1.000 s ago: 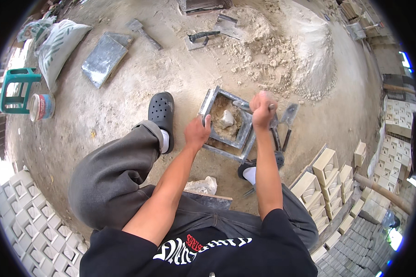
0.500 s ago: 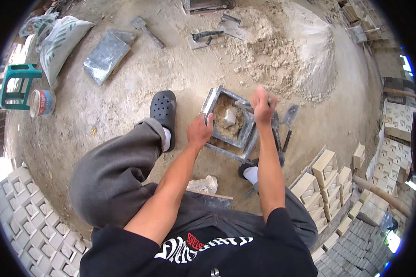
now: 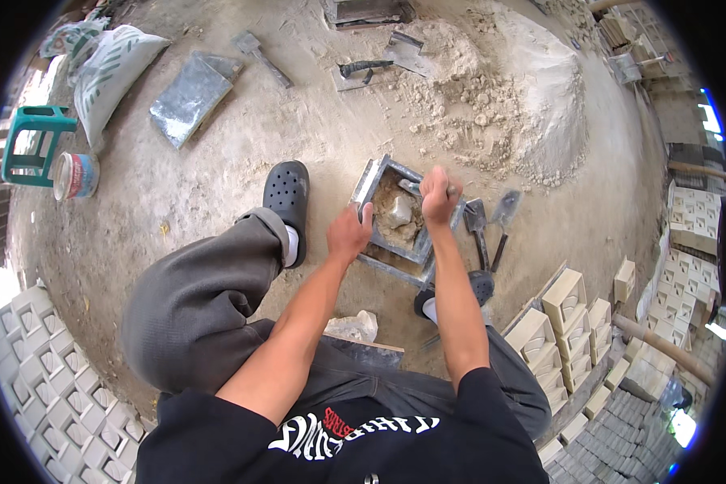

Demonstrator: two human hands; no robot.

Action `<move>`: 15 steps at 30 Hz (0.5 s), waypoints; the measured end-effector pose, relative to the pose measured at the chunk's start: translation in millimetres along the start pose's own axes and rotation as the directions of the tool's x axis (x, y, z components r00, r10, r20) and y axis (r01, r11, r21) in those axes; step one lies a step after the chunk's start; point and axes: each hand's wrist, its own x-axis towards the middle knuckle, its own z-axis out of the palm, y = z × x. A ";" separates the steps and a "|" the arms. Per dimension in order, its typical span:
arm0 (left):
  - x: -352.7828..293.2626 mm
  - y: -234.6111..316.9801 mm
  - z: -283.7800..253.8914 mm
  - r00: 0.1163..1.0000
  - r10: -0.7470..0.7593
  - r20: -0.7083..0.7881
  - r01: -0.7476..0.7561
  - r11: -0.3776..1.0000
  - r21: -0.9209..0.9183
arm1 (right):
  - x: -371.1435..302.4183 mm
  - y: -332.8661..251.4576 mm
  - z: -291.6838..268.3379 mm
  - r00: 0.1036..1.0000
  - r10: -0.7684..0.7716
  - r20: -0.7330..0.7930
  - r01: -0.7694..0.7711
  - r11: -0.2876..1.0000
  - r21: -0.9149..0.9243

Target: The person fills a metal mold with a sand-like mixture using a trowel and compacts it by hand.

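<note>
A square metal mould (image 3: pixel 377 173) stands on the sandy ground between my feet, holding damp sandy mix (image 3: pixel 387 218) around a pale cone-shaped core (image 3: pixel 399 211). My left hand (image 3: pixel 348 232) grips the mould's near left rim. Over the mould's right side, my right hand (image 3: pixel 436 194) is closed on a small metal tool (image 3: pixel 409 187) that points into the mix. Two trowels (image 3: pixel 492 222) lie on the ground just right of the mould.
A pile of pale sand (image 3: pixel 516 89) rises behind the mould. A shovel (image 3: pixel 379 64), a metal sheet (image 3: pixel 189 97), a white sack (image 3: pixel 109 68), a paint can (image 3: pixel 77 175) and a green stool (image 3: pixel 32 145) lie at the back left. Cast blocks (image 3: pixel 573 323) are stacked on the right and at the near left (image 3: pixel 48 379).
My right hand has dropped from a raised fist above the mould's right rim down onto the mix. My left hand stays on the left rim.
</note>
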 end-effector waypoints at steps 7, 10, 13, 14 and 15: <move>4.5 -6.9 -0.2 0.999 0.028 -0.019 -0.027 0.999 0.032 | -0.7 -8.6 -2.8 0.989 -0.113 0.092 0.122 0.988 -0.097; 5.8 -12.1 5.5 1.000 0.003 -0.018 -0.004 1.000 -0.009 | 6.2 -5.3 0.6 0.997 -0.031 0.073 0.034 0.999 -0.032; 3.9 -20.2 1.8 1.000 -0.010 0.003 0.010 1.000 0.014 | 5.1 -42.8 24.4 0.994 -0.008 0.108 0.006 1.000 0.013; 6.3 -19.1 1.6 1.000 -0.004 -0.004 0.004 1.000 0.014 | 5.7 -35.7 23.5 0.994 -0.016 0.110 0.014 1.000 0.018; 7.9 -17.9 1.6 0.999 0.004 -0.035 -0.004 1.000 -0.004 | 4.1 -19.1 19.6 0.994 -0.065 0.089 0.053 0.991 0.126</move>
